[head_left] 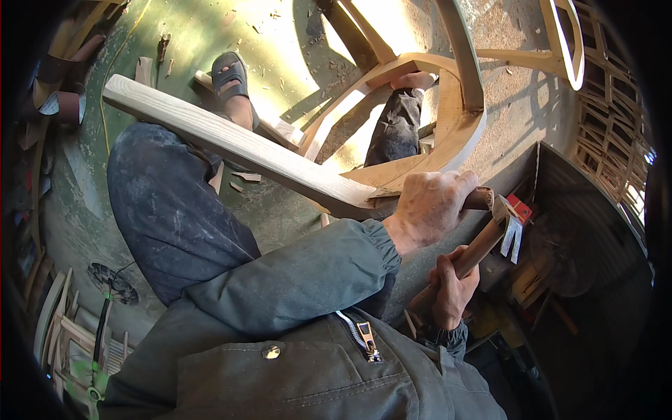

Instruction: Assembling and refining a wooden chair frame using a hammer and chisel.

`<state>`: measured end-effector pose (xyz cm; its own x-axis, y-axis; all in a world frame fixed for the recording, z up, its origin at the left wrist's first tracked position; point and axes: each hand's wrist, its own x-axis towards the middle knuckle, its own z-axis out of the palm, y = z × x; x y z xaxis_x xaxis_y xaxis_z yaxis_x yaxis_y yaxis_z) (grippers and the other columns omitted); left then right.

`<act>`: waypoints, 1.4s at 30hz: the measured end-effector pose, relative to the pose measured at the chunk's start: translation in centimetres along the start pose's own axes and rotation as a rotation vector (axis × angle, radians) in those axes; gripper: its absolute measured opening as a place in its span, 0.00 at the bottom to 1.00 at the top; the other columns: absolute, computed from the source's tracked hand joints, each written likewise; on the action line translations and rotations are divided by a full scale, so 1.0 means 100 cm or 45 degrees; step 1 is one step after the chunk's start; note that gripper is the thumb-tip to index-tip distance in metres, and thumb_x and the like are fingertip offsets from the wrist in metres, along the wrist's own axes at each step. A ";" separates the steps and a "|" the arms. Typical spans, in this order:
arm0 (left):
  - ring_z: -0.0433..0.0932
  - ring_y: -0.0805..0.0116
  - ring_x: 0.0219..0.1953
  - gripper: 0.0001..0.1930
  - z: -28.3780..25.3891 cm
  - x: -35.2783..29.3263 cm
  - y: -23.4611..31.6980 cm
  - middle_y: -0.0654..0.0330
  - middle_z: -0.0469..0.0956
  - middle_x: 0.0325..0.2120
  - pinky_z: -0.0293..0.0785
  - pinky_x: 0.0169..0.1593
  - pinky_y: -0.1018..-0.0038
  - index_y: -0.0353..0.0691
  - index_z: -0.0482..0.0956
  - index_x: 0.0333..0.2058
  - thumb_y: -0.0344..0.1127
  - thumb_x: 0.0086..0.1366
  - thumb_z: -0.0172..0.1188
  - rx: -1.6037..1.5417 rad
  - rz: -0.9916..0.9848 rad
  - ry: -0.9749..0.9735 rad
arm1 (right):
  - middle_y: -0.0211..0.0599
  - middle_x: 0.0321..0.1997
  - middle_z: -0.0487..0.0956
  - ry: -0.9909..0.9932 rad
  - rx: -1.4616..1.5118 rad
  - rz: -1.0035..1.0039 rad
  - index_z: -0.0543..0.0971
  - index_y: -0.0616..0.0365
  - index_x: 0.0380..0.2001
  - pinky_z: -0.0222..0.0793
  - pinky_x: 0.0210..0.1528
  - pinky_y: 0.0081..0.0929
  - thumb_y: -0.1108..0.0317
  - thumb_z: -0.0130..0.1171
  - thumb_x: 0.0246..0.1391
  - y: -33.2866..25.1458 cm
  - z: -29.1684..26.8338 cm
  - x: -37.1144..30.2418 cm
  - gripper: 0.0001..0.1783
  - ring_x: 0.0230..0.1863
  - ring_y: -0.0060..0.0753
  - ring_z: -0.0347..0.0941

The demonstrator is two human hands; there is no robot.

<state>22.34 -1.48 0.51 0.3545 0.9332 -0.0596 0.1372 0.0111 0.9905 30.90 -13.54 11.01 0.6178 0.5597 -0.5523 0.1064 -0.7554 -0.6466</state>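
Note:
My left hand (428,208) is closed round a brown, round wooden handle (480,199); whatever lies at its other end is hidden by the hand. Just below it, my right hand (453,285) grips the wooden shaft of a claw hammer (480,246). The hammer's head, with red paint and a bare metal claw, is beside the end of the brown handle; I cannot tell whether they touch. A curved wooden frame (448,150) lies right beyond my left hand. Joined to it, a long pale wooden bar (238,145) runs left across my thigh.
My sandalled foot (231,75) stands on the green floor beyond the bar, among wood scraps (143,70). A dark metal-sided bin or panel (595,203) rises at the right. Stacked wooden frames (609,133) fill the far right. At lower left are a bicycle-like wheel (112,283) and wooden pieces (52,315).

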 end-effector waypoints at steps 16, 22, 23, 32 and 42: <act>0.81 0.57 0.27 0.16 0.002 -0.004 0.000 0.59 0.79 0.20 0.62 0.42 0.60 0.45 0.74 0.31 0.40 0.51 0.73 0.077 0.143 0.087 | 0.23 0.27 0.68 -0.294 -0.832 -0.264 0.72 0.57 0.36 0.65 0.31 0.20 0.75 0.58 0.55 -0.029 -0.058 0.033 0.07 0.26 0.15 0.64; 0.81 0.56 0.26 0.14 0.001 -0.007 -0.001 0.58 0.79 0.19 0.64 0.42 0.61 0.45 0.74 0.29 0.41 0.53 0.72 0.212 0.231 0.128 | 0.23 0.25 0.69 0.127 0.101 -0.457 0.70 0.55 0.36 0.65 0.27 0.15 0.75 0.57 0.60 -0.075 -0.075 0.022 0.06 0.19 0.15 0.65; 0.81 0.56 0.26 0.14 0.001 -0.007 -0.001 0.58 0.79 0.19 0.64 0.42 0.61 0.45 0.74 0.29 0.41 0.53 0.72 0.208 0.233 0.127 | 0.25 0.25 0.69 0.101 0.477 -0.574 0.69 0.55 0.37 0.65 0.27 0.16 0.75 0.55 0.62 -0.080 -0.076 0.024 0.05 0.19 0.17 0.65; 0.81 0.59 0.26 0.11 -0.004 -0.010 -0.006 0.60 0.79 0.19 0.65 0.40 0.62 0.47 0.74 0.27 0.40 0.56 0.69 0.203 0.359 0.112 | 0.28 0.28 0.71 0.047 -0.162 -0.188 0.69 0.56 0.33 0.65 0.26 0.21 0.75 0.59 0.58 -0.036 -0.063 0.005 0.08 0.21 0.19 0.65; 0.82 0.61 0.25 0.03 -0.024 -0.028 -0.001 0.64 0.79 0.17 0.69 0.40 0.67 0.53 0.78 0.28 0.40 0.60 0.60 -0.027 0.645 -0.314 | 0.29 0.21 0.72 -0.125 -0.063 0.104 0.71 0.58 0.36 0.65 0.18 0.24 0.75 0.60 0.56 0.025 -0.029 -0.034 0.08 0.17 0.22 0.69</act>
<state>19.15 -3.23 0.92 0.5771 0.7122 0.3996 -0.1244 -0.4069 0.9049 31.33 -18.32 12.78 0.5467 0.5247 -0.6525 0.0988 -0.8143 -0.5720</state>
